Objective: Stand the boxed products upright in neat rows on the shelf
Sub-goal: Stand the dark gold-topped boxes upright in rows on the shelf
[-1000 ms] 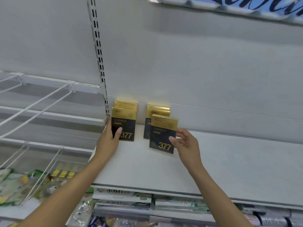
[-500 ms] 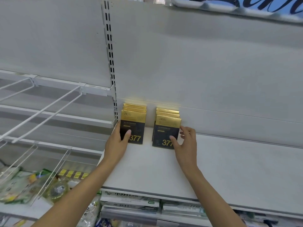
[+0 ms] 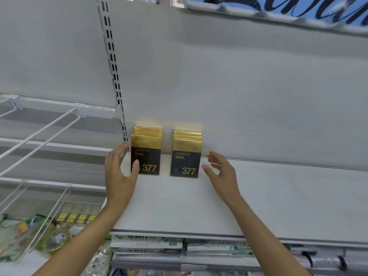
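A grey shelf (image 3: 258,196) is seen with two short rows of black-and-gold boxes stood upright at its back left corner, near the slotted upright (image 3: 113,62). The left row (image 3: 146,154) appears four deep, the right row (image 3: 187,158) three deep, with a gap between them. The left hand (image 3: 119,172) is spread, its thumb laid on the front left box; the right hand (image 3: 221,172) is held open just beside the right row, nothing gripped. The step is judged to be squaring up: front faces are best nudged level with flat fingers, lightly, so no thin box is tipped backward.
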Tool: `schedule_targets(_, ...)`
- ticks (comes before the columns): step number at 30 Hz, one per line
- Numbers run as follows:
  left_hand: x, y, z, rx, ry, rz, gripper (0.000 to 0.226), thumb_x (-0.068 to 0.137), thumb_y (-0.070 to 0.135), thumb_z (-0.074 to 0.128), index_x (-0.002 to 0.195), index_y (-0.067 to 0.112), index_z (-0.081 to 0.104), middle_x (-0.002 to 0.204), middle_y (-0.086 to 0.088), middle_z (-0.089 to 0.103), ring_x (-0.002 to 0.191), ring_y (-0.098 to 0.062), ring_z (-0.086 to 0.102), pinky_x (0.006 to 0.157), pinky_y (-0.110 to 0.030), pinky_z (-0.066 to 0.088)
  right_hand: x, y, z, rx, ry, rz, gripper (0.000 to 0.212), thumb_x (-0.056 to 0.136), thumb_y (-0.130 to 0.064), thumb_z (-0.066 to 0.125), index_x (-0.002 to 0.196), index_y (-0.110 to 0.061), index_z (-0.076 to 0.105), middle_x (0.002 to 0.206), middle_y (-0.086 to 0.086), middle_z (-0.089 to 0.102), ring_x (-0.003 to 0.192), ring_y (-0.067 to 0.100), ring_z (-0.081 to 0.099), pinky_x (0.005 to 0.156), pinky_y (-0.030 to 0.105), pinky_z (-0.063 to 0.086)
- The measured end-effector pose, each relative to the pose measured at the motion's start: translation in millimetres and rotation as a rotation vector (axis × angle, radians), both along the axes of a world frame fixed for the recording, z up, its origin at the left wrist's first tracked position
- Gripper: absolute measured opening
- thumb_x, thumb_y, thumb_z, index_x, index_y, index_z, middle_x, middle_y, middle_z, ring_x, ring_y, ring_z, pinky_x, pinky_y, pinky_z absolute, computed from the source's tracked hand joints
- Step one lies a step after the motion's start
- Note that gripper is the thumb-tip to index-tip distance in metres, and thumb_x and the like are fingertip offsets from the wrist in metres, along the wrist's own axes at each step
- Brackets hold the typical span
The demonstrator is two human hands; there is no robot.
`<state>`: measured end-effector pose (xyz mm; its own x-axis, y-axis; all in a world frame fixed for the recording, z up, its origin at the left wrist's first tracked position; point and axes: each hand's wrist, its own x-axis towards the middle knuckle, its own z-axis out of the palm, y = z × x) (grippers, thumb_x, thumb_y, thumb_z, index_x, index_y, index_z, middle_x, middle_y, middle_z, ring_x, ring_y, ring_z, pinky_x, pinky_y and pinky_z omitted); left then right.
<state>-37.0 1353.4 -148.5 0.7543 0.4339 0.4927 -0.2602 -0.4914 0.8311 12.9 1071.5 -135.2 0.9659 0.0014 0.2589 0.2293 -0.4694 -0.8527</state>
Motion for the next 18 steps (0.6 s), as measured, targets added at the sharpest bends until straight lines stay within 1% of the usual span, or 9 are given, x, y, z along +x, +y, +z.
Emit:
schedule_targets(1, -5.7, -6.5, 1.4, 0.094, -0.034, -0.051, 0.041, 0.095, 0.022, 0.064, 0.135, 0.025, 0.056, 0.139, 0.012, 0.053, 0.133, -0.013, 0.046, 0.114, -0.042, 0.039, -5.0, -11.5, 3.9, -0.011, -0.020, 0.006, 0.046, 0.092, -0.029, 0.071, 0.137, -0.025, 0.056, 0.125, -0.015, 0.061, 0.110, 0.005, 0.060, 0.090, 0.013, 0.048)
schedule_targets(3, -13.7, -25.9, 5.9, 0.230, -0.075, -0.186, 0.039, 0.091, 0.028, 0.064, 0.130, 0.023, 0.060, 0.138, 0.013, 0.056, 0.133, -0.010, 0.047, 0.116, -0.033, 0.034, -18.1, -34.8, 13.3, -0.021, -0.068, 0.025, 0.043, 0.092, -0.028, 0.071, 0.133, -0.027, 0.059, 0.125, -0.014, 0.064, 0.112, 0.004, 0.061, 0.094, 0.015, 0.049)
schedule_targets(5, -17.5, -52.4, 14.2, 0.263, -0.056, -0.334, 0.040, 0.090, 0.030, 0.070, 0.129, 0.026, 0.061, 0.136, 0.018, 0.057, 0.131, -0.008, 0.048, 0.113, -0.024, 0.036, -34.0, -57.9, 23.2, -0.025, -0.102, 0.051, 0.039, 0.093, -0.025, 0.071, 0.130, -0.027, 0.062, 0.123, -0.016, 0.066, 0.115, 0.004, 0.061, 0.099, 0.018, 0.049)
schedule_targets(6, -18.5, -68.2, 19.5, 0.252, -0.014, -0.410, 0.041, 0.091, 0.033, 0.073, 0.130, 0.030, 0.061, 0.135, 0.023, 0.056, 0.130, -0.007, 0.049, 0.111, -0.022, 0.038, -41.9, -69.3, 27.7, -0.031, -0.110, 0.067, 0.037, 0.093, -0.024, 0.071, 0.128, -0.027, 0.063, 0.123, -0.017, 0.067, 0.116, 0.004, 0.061, 0.101, 0.019, 0.048)
schedule_targets(7, -18.5, -84.8, 24.3, 0.231, 0.042, -0.486, 0.043, 0.090, 0.036, 0.073, 0.131, 0.033, 0.060, 0.135, 0.025, 0.055, 0.130, -0.007, 0.050, 0.109, -0.023, 0.041, -49.2, -80.6, 31.2, -0.044, -0.109, 0.079, 0.035, 0.093, -0.023, 0.071, 0.127, -0.028, 0.063, 0.123, -0.018, 0.067, 0.117, 0.005, 0.061, 0.102, 0.021, 0.047)
schedule_targets(9, -16.4, -120.1, 32.8, 0.191, 0.136, -0.611, 0.046, 0.087, 0.040, 0.073, 0.131, 0.040, 0.059, 0.135, 0.024, 0.057, 0.127, -0.007, 0.052, 0.107, -0.027, 0.045, -63.9, -103.5, 37.0, -0.086, -0.091, 0.091, 0.035, 0.093, -0.027, 0.071, 0.127, -0.032, 0.062, 0.125, -0.020, 0.065, 0.119, 0.006, 0.059, 0.102, 0.023, 0.046)
schedule_targets(11, -14.8, -157.6, 39.9, 0.183, 0.179, -0.694, 0.043, 0.087, 0.039, 0.075, 0.127, 0.043, 0.061, 0.131, 0.024, 0.059, 0.123, -0.005, 0.055, 0.104, -0.031, 0.048, -78.8, -128.8, 41.0, -0.129, -0.084, 0.083, 0.036, 0.093, -0.030, 0.070, 0.127, -0.034, 0.061, 0.127, -0.022, 0.063, 0.121, 0.005, 0.057, 0.102, 0.021, 0.044)
schedule_targets(15, -18.2, -233.6, 48.6, 0.212, 0.136, -0.854, 0.038, 0.090, 0.035, 0.075, 0.125, 0.039, 0.062, 0.130, 0.022, 0.062, 0.122, -0.008, 0.058, 0.106, -0.035, 0.048, -112.0, -190.8, 46.3, -0.155, -0.095, 0.023, 0.036, 0.092, -0.028, 0.072, 0.127, -0.031, 0.062, 0.125, -0.022, 0.063, 0.119, -0.001, 0.055, 0.099, 0.013, 0.041)
schedule_targets(18, -25.2, -292.7, 49.3, 0.225, 0.118, -0.924, 0.037, 0.090, 0.034, 0.075, 0.124, 0.038, 0.063, 0.130, 0.020, 0.062, 0.123, -0.009, 0.058, 0.107, -0.036, 0.047, -137.9, -249.0, 46.8, -0.164, -0.087, -0.033, 0.037, 0.092, -0.027, 0.073, 0.127, -0.029, 0.062, 0.126, -0.020, 0.063, 0.120, 0.001, 0.055, 0.102, 0.019, 0.042)
